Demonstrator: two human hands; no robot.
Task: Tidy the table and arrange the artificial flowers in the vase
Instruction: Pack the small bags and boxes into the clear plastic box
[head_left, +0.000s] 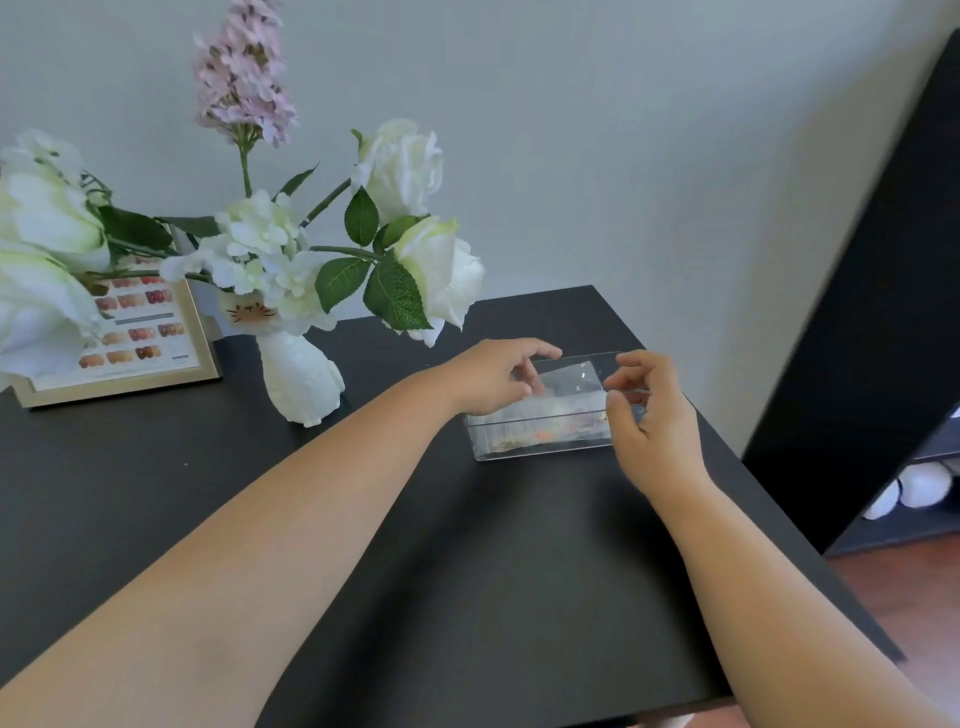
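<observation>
A white cat-shaped vase (298, 379) stands on the black table (467, 571) and holds artificial flowers: white roses (441, 270), white hydrangea (260, 244) and a pink lilac spike (244, 73). Right of the vase lies a clear plastic tray (540, 441) with small clear packets of coloured bits. My left hand (493, 374) rests on the tray's left end, fingers on a clear packet (566, 382). My right hand (649, 415) pinches the same packet at the tray's right end.
A gold-framed chart of nail colours (140, 338) leans at the back left, partly behind large white blooms (41, 270). A black shelf unit (883, 312) stands right of the table, with white round objects (924, 486) low on it. The wall is close behind.
</observation>
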